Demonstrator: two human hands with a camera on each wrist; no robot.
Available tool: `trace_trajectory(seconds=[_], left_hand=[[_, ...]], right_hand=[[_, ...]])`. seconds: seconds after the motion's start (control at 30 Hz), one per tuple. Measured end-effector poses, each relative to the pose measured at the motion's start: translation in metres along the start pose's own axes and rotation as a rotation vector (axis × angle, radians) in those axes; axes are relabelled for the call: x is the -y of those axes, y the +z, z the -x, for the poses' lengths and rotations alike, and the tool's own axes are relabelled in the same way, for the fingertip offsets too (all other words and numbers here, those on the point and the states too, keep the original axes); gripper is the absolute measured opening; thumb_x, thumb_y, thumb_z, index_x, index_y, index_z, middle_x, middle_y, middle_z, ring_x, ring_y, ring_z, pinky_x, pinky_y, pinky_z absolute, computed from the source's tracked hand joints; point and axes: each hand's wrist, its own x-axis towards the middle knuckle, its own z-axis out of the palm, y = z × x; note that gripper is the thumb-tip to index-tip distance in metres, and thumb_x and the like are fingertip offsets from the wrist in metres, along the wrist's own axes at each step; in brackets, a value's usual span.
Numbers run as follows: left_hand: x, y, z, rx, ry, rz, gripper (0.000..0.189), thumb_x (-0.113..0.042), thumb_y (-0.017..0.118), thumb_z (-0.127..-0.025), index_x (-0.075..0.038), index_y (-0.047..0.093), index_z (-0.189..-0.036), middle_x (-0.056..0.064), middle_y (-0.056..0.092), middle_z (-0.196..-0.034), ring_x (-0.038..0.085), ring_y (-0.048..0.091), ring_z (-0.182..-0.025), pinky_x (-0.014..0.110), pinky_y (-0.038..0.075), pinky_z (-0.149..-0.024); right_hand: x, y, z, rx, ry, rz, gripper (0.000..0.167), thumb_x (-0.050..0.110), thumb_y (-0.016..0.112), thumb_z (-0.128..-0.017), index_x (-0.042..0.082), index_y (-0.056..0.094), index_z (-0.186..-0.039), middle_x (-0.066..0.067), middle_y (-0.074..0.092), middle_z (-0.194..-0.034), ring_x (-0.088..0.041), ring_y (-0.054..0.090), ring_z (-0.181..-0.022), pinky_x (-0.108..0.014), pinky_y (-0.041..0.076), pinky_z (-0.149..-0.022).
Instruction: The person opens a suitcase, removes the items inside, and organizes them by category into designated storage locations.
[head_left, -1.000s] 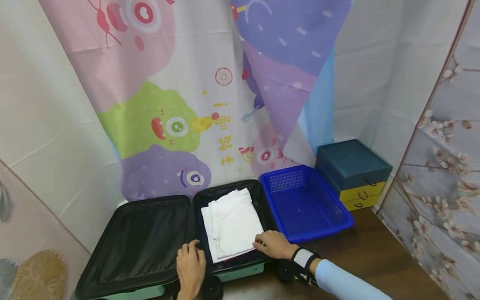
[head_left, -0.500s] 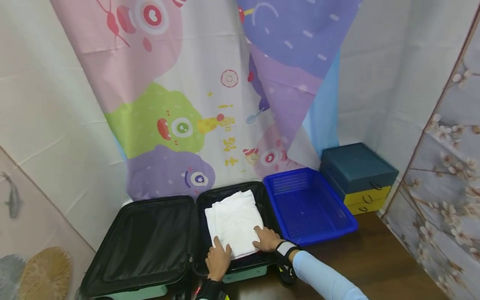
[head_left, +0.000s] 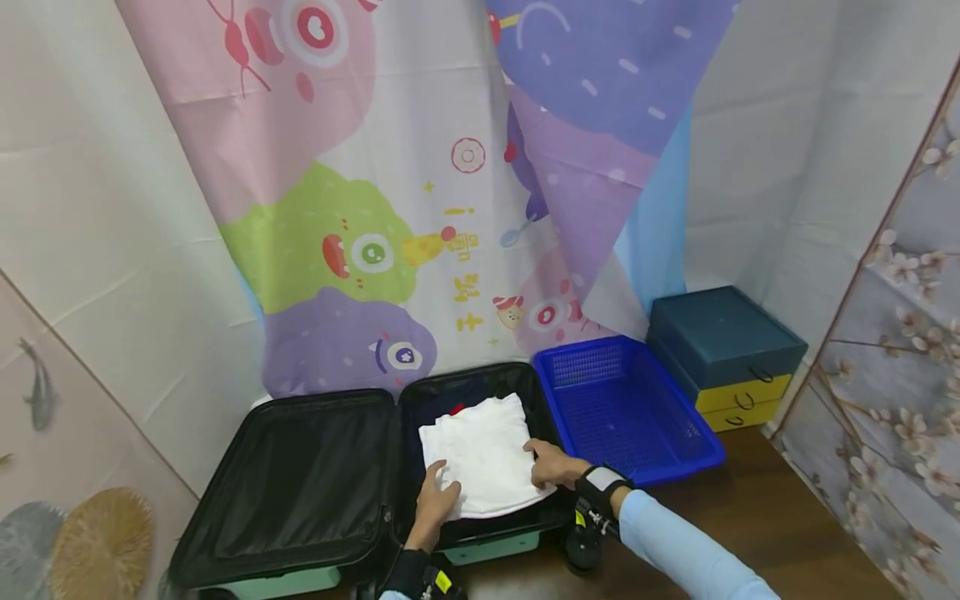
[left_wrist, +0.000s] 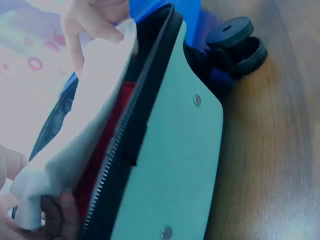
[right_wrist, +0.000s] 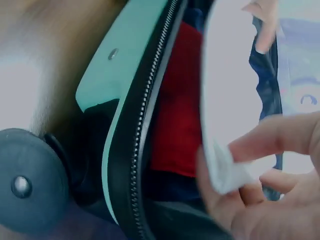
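A folded white cloth (head_left: 487, 458) lies in the right half of an open suitcase (head_left: 307, 475) with black lining and a mint-green shell. My left hand (head_left: 435, 504) grips the cloth's near left corner, thumb above and curled fingers beneath in the left wrist view. At the near right corner, my right hand (head_left: 555, 462) pinches the cloth between thumb and fingers. In both wrist views the near edge is raised. Red fabric (right_wrist: 177, 100) shows under it, with dark blue fabric (right_wrist: 175, 186) beside the red.
A blue plastic basket (head_left: 630, 417) stands right of the suitcase. Behind it, against the wall, is a box with a dark teal top (head_left: 727, 329) and yellow drawers. Black suitcase wheels (head_left: 583, 546) jut over the brown wooden table (head_left: 750, 500). A cartoon-print curtain hangs at the back.
My left hand has come from the suitcase's middle rim onto the cloth. Both hands now grip its near corners, and the cloth has shifted, so a bit of red shows past its far edge.
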Motion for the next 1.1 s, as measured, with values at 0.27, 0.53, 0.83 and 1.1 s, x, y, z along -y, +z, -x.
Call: trace_trajectory(seconds=[0.27, 0.53, 0.83, 1.1], left_hand=[[0.001, 0.012, -0.001, -0.01, -0.039, 0.031, 0.025, -0.016, 0.062, -0.086, 0.003, 0.061, -0.103, 0.019, 0.062, -0.1, 0.029, 0.055, -0.083, 0.041, 0.042, -0.071], [-0.002, 0.01, -0.001, -0.014, -0.063, 0.036, 0.021, -0.01, 0.069, -0.079, -0.001, 0.056, -0.092, 0.012, 0.055, -0.087, 0.029, 0.051, -0.078, 0.037, 0.037, -0.067], [-0.016, 0.011, -0.006, 0.057, 0.015, -0.013, 0.049, 0.004, 0.052, -0.072, 0.012, 0.062, -0.12, 0.031, 0.06, -0.12, 0.043, 0.057, -0.107, 0.051, 0.046, -0.087], [-0.046, 0.022, -0.007, -0.015, 0.165, -0.021, 0.052, 0.007, 0.048, -0.074, 0.013, 0.06, -0.123, 0.033, 0.058, -0.123, 0.049, 0.054, -0.115, 0.057, 0.042, -0.096]], right_hand=[[-0.014, 0.021, -0.014, -0.186, 0.105, -0.197, 0.037, 0.004, 0.07, -0.075, -0.01, 0.059, -0.107, -0.021, 0.059, -0.107, -0.034, 0.057, -0.1, -0.042, 0.047, -0.085], [-0.006, 0.026, -0.015, -0.238, 0.023, -0.257, 0.033, -0.005, 0.058, -0.065, -0.003, 0.057, -0.098, -0.013, 0.055, -0.09, -0.021, 0.048, -0.071, -0.028, 0.04, -0.058], [-0.011, 0.011, -0.02, 0.051, 0.013, -0.247, 0.085, -0.002, 0.053, -0.067, -0.005, 0.035, -0.149, -0.029, 0.022, -0.15, -0.038, 0.042, -0.105, -0.031, 0.038, -0.067], [-0.007, -0.012, -0.017, 0.038, -0.243, -0.109, 0.087, -0.001, 0.049, -0.065, -0.012, 0.029, -0.148, -0.039, 0.017, -0.15, -0.047, 0.019, -0.138, -0.056, 0.015, -0.112]])
